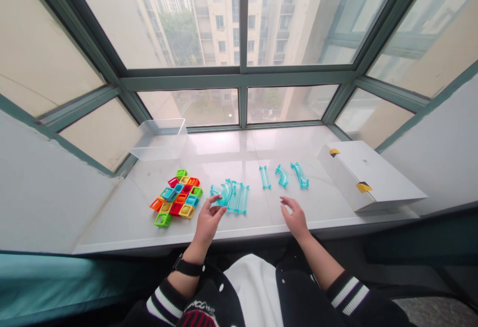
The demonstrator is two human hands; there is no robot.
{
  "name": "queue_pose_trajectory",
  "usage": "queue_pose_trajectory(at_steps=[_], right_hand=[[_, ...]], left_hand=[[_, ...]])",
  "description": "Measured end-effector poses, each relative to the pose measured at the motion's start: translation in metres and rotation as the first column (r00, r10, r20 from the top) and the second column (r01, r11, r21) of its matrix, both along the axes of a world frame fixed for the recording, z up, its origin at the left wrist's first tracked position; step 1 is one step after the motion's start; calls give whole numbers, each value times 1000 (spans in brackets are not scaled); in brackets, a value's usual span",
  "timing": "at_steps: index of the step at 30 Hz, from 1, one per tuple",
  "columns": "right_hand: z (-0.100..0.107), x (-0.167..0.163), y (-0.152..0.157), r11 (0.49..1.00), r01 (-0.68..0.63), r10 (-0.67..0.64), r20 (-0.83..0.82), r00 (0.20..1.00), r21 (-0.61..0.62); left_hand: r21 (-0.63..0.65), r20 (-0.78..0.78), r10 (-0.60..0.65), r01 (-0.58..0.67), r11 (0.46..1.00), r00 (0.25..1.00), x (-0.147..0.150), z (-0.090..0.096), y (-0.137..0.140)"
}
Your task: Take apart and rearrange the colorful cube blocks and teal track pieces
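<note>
My left hand (209,221) is at the near left edge of a cluster of clear blue toy track pieces. Its thumb and fingers are apart, close to a curved track piece (226,192); whether they touch it I cannot tell. Straight track pieces (242,199) lie side by side at the right of this cluster. My right hand (295,217) hovers by the sill's front edge, fingers loosely bent and apart, holding nothing. Beyond it lie a straight track (265,177), a small curved track (282,175) and a longer bent track (299,175), spaced in a row.
Left of the track cluster, several colourful square blocks (180,198) lie packed together. A clear plastic bin (160,140) stands at the back left. On the right is a white box (369,172) with yellow-and-black tabs. Window panes border the white sill (130,225).
</note>
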State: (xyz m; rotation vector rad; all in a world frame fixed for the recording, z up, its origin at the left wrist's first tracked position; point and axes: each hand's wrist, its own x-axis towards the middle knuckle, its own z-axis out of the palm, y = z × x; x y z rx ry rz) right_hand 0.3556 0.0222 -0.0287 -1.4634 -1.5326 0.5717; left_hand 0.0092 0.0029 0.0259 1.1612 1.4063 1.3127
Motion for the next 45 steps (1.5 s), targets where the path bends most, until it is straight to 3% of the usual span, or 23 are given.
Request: queue_pose_trajectory(at_steps=[2, 4, 6, 8, 13, 19, 24, 34, 39, 45], right_hand=[[26, -31, -7, 975, -224, 224, -79, 971, 5], [48, -60, -14, 903, -427, 429, -88, 899, 44], [64, -81, -18, 846, -526, 532, -67, 844, 85], [74, -93, -20, 825, -557, 562, -24, 827, 98], [71, -96, -18, 877, -468, 470, 12, 883, 112], [57, -76, -13, 939, -326, 327, 16, 945, 112], [53, -54, -5, 965, -230, 229, 22, 973, 125], [50, -1, 28, 992, -61, 57, 41, 998, 106], [49, 20, 48, 993, -1, -9, 89, 996, 114], [36, 36, 79, 993, 51, -65, 142, 988, 102]], left_hand=[[-29, -12, -57, 57, 998, 998, 15, 0, -1], [-8, -30, -105, 105, 994, 994, 29, 1, -3], [42, -34, -135, 136, 990, 990, 41, 3, -4], [69, -26, -172, 173, 983, 985, 50, 6, -4], [76, -23, -277, 278, 957, 960, 62, 6, -6], [77, 91, -415, 409, 909, 905, 78, -1, -9], [64, 83, -505, 501, 863, 859, 94, -1, -1], [42, 51, -584, 583, 812, 810, 144, -4, 49], [17, 74, -597, 598, 801, 799, 170, -10, 76], [-50, -6, -588, 587, 808, 809, 194, -17, 108]])
